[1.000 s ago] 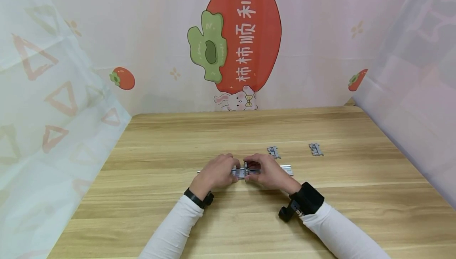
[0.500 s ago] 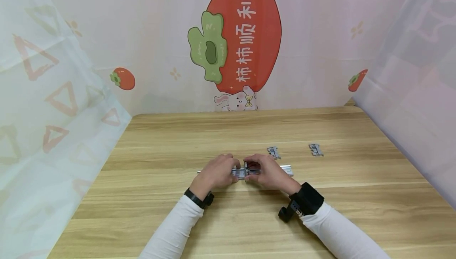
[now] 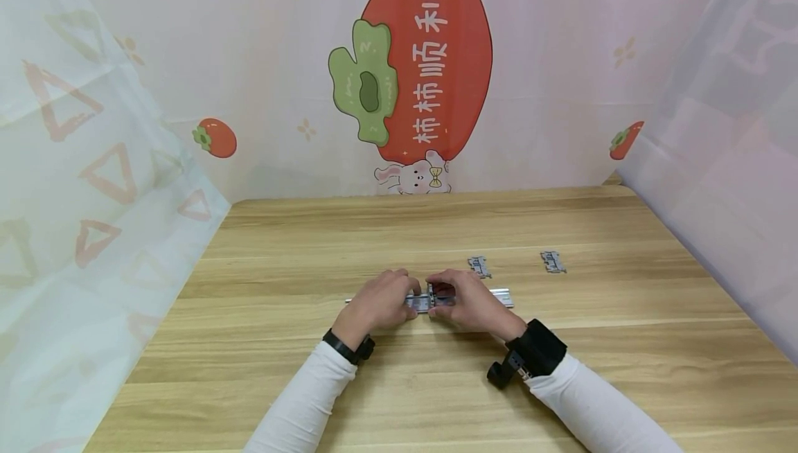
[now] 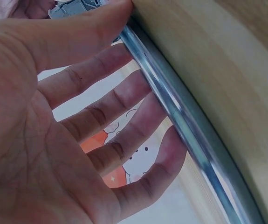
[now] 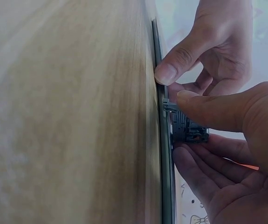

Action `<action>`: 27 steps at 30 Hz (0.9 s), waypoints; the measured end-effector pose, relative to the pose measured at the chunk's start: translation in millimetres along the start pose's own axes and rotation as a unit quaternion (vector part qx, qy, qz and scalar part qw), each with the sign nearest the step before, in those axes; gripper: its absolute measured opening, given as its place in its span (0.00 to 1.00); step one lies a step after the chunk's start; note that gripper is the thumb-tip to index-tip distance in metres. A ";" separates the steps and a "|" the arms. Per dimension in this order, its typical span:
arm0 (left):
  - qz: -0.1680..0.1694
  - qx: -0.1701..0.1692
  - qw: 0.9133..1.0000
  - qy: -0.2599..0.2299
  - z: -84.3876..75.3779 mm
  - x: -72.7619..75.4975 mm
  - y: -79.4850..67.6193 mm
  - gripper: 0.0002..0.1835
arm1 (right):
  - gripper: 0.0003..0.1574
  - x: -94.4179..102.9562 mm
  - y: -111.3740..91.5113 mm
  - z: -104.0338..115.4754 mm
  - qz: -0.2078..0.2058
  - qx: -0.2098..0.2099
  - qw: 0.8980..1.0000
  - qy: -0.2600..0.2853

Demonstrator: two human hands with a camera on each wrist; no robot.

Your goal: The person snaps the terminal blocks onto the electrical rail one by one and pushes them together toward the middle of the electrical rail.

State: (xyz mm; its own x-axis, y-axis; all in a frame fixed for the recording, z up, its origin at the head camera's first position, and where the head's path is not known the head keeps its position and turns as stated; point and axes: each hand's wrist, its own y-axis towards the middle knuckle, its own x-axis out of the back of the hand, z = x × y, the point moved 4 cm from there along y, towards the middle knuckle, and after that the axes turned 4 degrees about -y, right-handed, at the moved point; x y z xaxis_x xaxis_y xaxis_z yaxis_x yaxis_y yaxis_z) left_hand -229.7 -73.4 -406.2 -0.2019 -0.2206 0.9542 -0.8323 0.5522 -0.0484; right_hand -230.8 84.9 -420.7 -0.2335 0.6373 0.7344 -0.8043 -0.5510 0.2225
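A silvery DIN rail lies crosswise on the wooden table. My left hand grips it left of its middle, thumb at the near edge and fingertips along the far edge of the rail. Just to the right, my right hand pinches a grey DIN-rail terminal block between thumb and fingers. The block stands upright at the rail, its foot right against the metal. Part of it is hidden behind the right fingers in the head view.
Two more grey terminal blocks lie flat beyond the rail: one terminal block close behind the right hand, another block farther right. A printed cloth hangs along the table's back edge, with cloth at both sides.
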 end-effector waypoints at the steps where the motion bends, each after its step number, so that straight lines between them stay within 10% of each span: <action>1: 0.000 -0.001 1.000 -0.001 0.1 -0.1 0.1 0.18 | 0.34 0.2 -0.1 0.2 0.000 0.000 1.000 -0.001; 27: -0.004 -0.005 1.000 0.001 -0.8 0.7 -1.0 0.18 | 0.34 1.3 -0.4 2.6 0.001 0.009 1.000 -0.025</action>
State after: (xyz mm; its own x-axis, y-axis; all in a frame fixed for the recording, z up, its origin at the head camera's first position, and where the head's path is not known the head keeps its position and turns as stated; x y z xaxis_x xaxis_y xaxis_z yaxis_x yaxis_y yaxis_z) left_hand -228.6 -73.4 -405.3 -0.1948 -0.2230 0.9552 -0.8290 0.5579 -0.0388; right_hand -229.3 84.5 -418.2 -0.2065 0.6088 0.7660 -0.7936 -0.5622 0.2328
